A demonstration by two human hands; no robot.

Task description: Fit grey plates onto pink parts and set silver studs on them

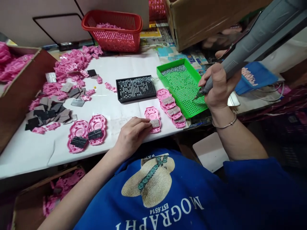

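My right hand [219, 88] is closed round a grey electric screwdriver [242, 54], and its tip touches the green screw tray [182, 84] near that tray's right side. My left hand [131, 134] rests on the white table, its fingertips pressing a pink plastic part [153, 118] with a grey plate on it. A row of similar pink parts [171, 107] lies between that part and the green tray. A black screw tray [135, 88] sits just behind.
Two pink parts with dark inserts [87, 132] lie at the left front. A heap of pink pieces and grey plates [59, 95] covers the left side. A red basket [112, 30] stands at the back, with cardboard boxes [21, 83] left and top right [201, 19].
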